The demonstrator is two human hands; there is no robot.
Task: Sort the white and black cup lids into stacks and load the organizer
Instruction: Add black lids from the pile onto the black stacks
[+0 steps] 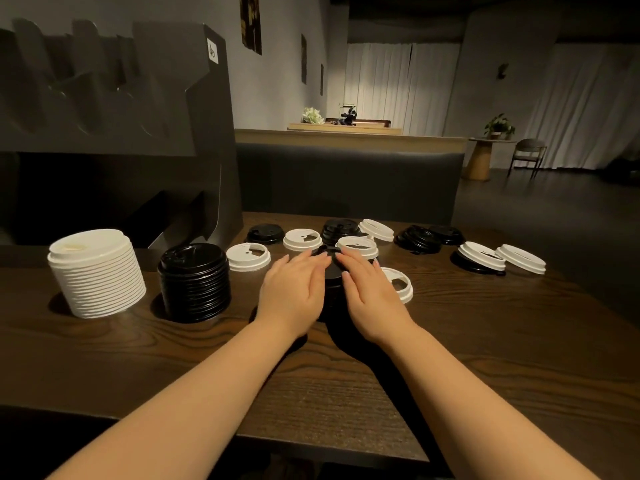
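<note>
- Cupping a short stack of black lids [333, 271] at frame centre, the left hand [294, 289] and right hand [369, 294] press in from either side, fingers straight and close together, palms facing each other.
- Tall white lid stack [96, 273] stands at left of frame; tall black lid stack [194, 282] stands just beside it, to its right.
- Loose white lids [248, 257] and loose black lids [419, 239] lie scattered across the far part of the surface, some overlapping; one white lid [401, 284] sits partly hidden under the right hand.
- Dark organizer [114, 98] rises in the upper left of the frame, at the back of the table, its slots in shadow.
- Dark wood-grain table [311, 382] fills the lower half of the frame.
- Room behind: dark upholstered bench back [346, 181], white curtains [398, 84], a potted plant [498, 126] on a round table, and a chair [526, 154] at right.
</note>
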